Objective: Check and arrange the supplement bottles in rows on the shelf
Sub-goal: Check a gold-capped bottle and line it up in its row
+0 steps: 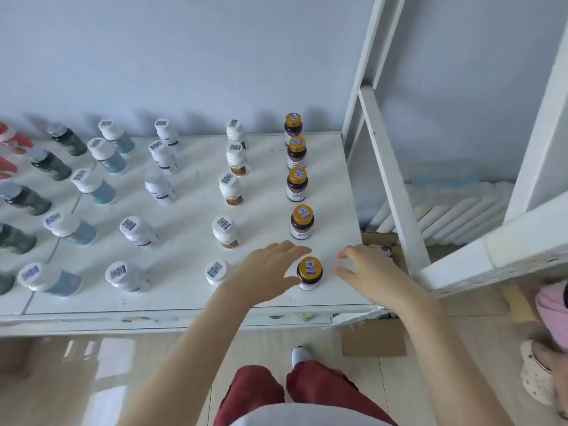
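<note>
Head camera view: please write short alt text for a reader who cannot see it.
Two bare hands, left hand and right hand, flank an upright dark glass bottle with a gold cap, nearest of five in a row on a white shelf. Rows of white-capped bottles stand to the left.

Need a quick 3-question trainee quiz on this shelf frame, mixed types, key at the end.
1. True or false: the left hand is lifting the nearest gold-capped bottle off the shelf.
2. How many gold-capped bottles stand in the rightmost row?
3. The right hand is: A) gripping a bottle B) open beside the nearest gold-capped bottle C) out of view.

Key: 1 false, it stands on the shelf; 2 five; 3 B.
</note>
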